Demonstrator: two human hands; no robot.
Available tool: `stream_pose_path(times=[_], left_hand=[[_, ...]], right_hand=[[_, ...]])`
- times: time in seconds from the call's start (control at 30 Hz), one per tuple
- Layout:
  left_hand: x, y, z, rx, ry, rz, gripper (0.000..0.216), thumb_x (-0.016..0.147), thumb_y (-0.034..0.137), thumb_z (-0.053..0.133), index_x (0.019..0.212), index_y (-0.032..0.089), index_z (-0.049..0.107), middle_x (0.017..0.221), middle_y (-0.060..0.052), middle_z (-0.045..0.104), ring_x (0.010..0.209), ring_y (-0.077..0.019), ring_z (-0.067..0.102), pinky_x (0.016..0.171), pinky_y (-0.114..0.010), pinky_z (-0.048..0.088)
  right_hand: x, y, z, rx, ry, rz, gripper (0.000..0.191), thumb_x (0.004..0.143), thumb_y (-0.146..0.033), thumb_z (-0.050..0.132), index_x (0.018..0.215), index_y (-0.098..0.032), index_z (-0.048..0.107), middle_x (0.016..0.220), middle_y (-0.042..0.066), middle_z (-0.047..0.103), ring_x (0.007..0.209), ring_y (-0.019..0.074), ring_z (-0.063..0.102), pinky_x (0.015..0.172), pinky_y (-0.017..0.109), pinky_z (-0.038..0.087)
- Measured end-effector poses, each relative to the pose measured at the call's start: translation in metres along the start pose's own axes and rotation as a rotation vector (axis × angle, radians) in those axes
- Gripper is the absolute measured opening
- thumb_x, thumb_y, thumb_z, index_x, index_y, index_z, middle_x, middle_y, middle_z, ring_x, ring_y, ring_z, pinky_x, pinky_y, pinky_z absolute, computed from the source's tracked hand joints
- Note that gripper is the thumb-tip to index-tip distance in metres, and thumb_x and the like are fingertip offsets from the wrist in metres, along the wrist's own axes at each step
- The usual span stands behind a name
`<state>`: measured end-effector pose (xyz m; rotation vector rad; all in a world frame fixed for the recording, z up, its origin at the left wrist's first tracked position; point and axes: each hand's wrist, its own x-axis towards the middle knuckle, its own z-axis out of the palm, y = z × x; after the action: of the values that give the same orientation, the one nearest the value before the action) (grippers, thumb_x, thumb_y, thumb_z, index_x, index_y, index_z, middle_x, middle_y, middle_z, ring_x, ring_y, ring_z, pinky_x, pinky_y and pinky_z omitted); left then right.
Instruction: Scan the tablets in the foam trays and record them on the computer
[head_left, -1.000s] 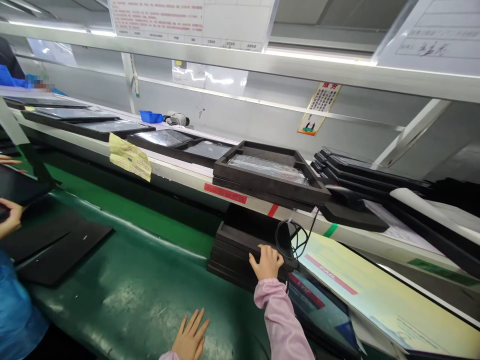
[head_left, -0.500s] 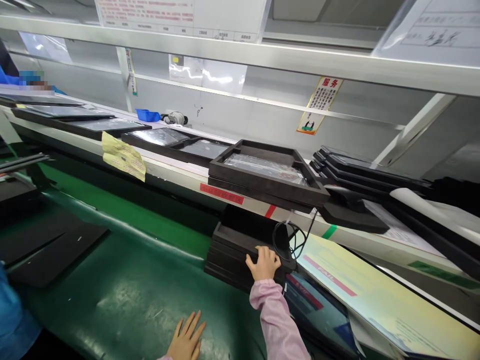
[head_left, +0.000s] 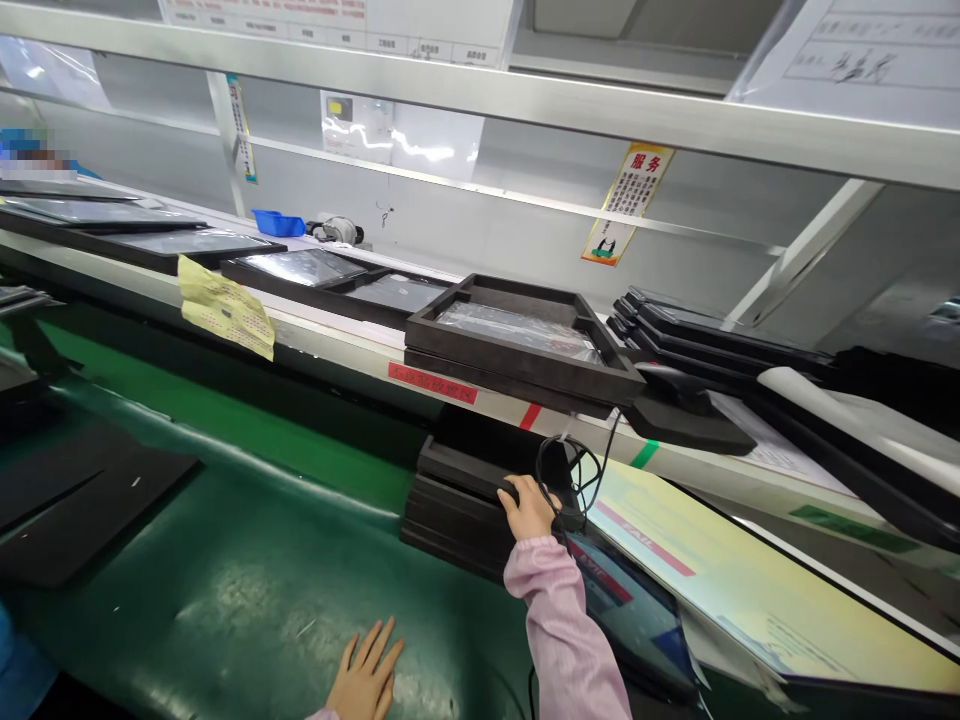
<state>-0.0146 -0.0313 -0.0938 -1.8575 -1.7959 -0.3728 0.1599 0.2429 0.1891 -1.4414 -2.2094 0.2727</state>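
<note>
1. The stack of trays (head_left: 457, 505) sits on the belt (head_left: 247, 590), under the front edge of the shelf (head_left: 360, 350).
2. The right hand (head_left: 531, 507) rests on the stack's top right corner; the cable (head_left: 581, 480) hangs just right of it.
3. The left hand (head_left: 365, 680) lies flat on the belt, in front of the stack.
4. A single tray (head_left: 525, 345) sits on the shelf, above and behind the stack.
5. The sheet (head_left: 750, 580) lies to the right of the stack.

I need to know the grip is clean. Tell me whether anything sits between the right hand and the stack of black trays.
Nothing does: the right hand already rests on the top edge of the stack of black trays. A looped black cable hangs right beside the fingers, at the stack's right end.
</note>
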Motion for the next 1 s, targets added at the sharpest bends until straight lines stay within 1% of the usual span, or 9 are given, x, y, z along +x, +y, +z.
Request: stream_pose_path(times=[0.13, 0.23, 0.3, 0.43, 0.53, 0.6, 0.67, 0.83, 1.0], left_hand=[[-0.001, 0.000, 0.000, 0.010, 0.002, 0.014, 0.060, 0.078, 0.018, 0.045, 0.132, 0.040, 0.051, 0.135, 0.006, 0.058, 0.126, -0.0189, 0.044, 0.098, -0.038, 0.032], [-0.002, -0.001, -0.001, 0.012, -0.003, 0.009, 0.060, 0.079, 0.018, 0.045, 0.134, 0.041, 0.049, 0.136, 0.007, 0.057, 0.126, -0.0183, 0.045, 0.098, -0.038, 0.033], [-0.002, -0.001, -0.001, 0.009, -0.009, 0.001, 0.060, 0.078, 0.018, 0.045, 0.134, 0.041, 0.049, 0.136, 0.007, 0.058, 0.126, -0.0183, 0.045, 0.099, -0.038, 0.033], [-0.002, -0.001, -0.001, -0.008, 0.002, 0.007, 0.059, 0.078, 0.020, 0.047, 0.133, 0.039, 0.050, 0.135, 0.005, 0.059, 0.127, -0.0196, 0.043, 0.099, -0.039, 0.031], [-0.001, -0.001, -0.002, -0.030, -0.002, 0.001, 0.060, 0.076, 0.017, 0.047, 0.132, 0.039, 0.052, 0.134, 0.003, 0.059, 0.127, -0.0201, 0.042, 0.100, -0.040, 0.028], [0.000, -0.001, -0.003, -0.037, -0.005, -0.003, 0.060, 0.076, 0.016, 0.047, 0.131, 0.039, 0.052, 0.134, 0.003, 0.059, 0.127, -0.0199, 0.042, 0.101, -0.040, 0.028], [-0.001, -0.002, -0.005, -0.032, -0.005, 0.000, 0.060, 0.077, 0.016, 0.047, 0.132, 0.039, 0.052, 0.134, 0.004, 0.059, 0.127, -0.0196, 0.042, 0.101, -0.040, 0.028], [-0.003, -0.002, -0.001, -0.009, -0.008, 0.007, 0.061, 0.080, 0.019, 0.045, 0.137, 0.040, 0.045, 0.137, 0.006, 0.057, 0.127, -0.0184, 0.044, 0.098, -0.037, 0.033], [-0.005, 0.000, 0.003, -0.018, -0.043, -0.007, 0.062, 0.081, 0.018, 0.043, 0.138, 0.041, 0.043, 0.139, 0.006, 0.055, 0.127, -0.0183, 0.044, 0.098, -0.036, 0.035]], right_hand=[[0.004, 0.001, -0.003, -0.002, -0.012, 0.009, 0.018, 0.085, -0.031, 0.055, 0.098, -0.029, 0.067, 0.104, 0.001, 0.066, 0.101, 0.0225, 0.054, 0.088, 0.041, 0.026], [-0.002, 0.005, 0.005, -0.057, -0.042, -0.012, 0.017, 0.084, -0.031, 0.056, 0.098, -0.028, 0.067, 0.104, 0.001, 0.066, 0.099, 0.0223, 0.055, 0.087, 0.041, 0.028], [-0.009, 0.006, 0.011, -0.117, -0.040, -0.045, 0.019, 0.084, -0.031, 0.058, 0.102, -0.027, 0.065, 0.106, 0.002, 0.065, 0.101, 0.0226, 0.054, 0.090, 0.041, 0.028], [-0.020, -0.002, 0.018, -0.264, 0.060, -0.101, 0.028, 0.083, -0.034, 0.064, 0.109, -0.024, 0.061, 0.106, 0.003, 0.064, 0.100, 0.0230, 0.053, 0.095, 0.043, 0.027], [-0.024, -0.013, 0.022, -0.329, 0.137, -0.076, 0.034, 0.083, -0.045, 0.065, 0.105, -0.020, 0.062, 0.102, 0.005, 0.064, 0.097, 0.0244, 0.053, 0.096, 0.045, 0.026], [-0.024, -0.017, 0.025, -0.363, 0.171, -0.051, 0.035, 0.083, -0.049, 0.064, 0.102, -0.019, 0.063, 0.100, 0.006, 0.064, 0.095, 0.0250, 0.053, 0.096, 0.047, 0.026], [-0.024, -0.017, 0.028, -0.378, 0.189, -0.054, 0.033, 0.085, -0.048, 0.061, 0.101, -0.019, 0.063, 0.099, 0.006, 0.064, 0.093, 0.0246, 0.052, 0.096, 0.047, 0.026], [-0.025, -0.007, 0.030, -0.347, 0.180, -0.142, 0.024, 0.092, -0.036, 0.053, 0.107, -0.020, 0.061, 0.102, 0.007, 0.064, 0.095, 0.0233, 0.051, 0.094, 0.045, 0.026], [-0.026, -0.003, 0.026, -0.317, 0.164, -0.160, 0.024, 0.090, -0.032, 0.054, 0.111, -0.021, 0.060, 0.104, 0.006, 0.063, 0.095, 0.0227, 0.051, 0.093, 0.043, 0.027]])
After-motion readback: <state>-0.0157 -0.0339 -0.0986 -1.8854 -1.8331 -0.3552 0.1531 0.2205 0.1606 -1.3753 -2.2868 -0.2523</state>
